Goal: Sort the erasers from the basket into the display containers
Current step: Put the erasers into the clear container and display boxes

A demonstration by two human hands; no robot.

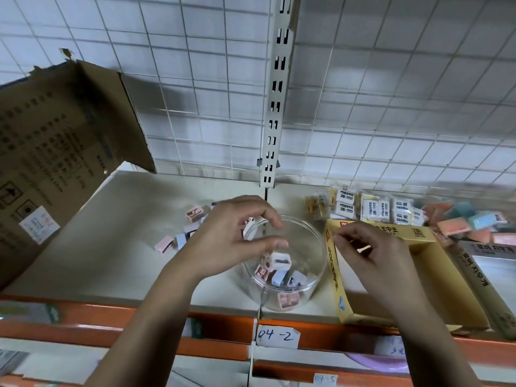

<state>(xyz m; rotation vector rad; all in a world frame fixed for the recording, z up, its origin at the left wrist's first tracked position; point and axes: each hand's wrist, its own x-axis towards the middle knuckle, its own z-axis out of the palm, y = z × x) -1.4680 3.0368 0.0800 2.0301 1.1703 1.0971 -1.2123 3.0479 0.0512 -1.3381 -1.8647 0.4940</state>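
While the left hand (234, 238) hangs with spread grip above the clear jar (321, 263), an eraser (280, 261) sits just under its thumb; the right hand (382, 255) curls, contents unclear.

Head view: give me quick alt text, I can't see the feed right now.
A left hand hovers, fingers curled, over a clear round container holding a few pastel erasers; the right hand hangs over an open yellow box. Loose erasers and wrapped packs lie on the shelf behind.
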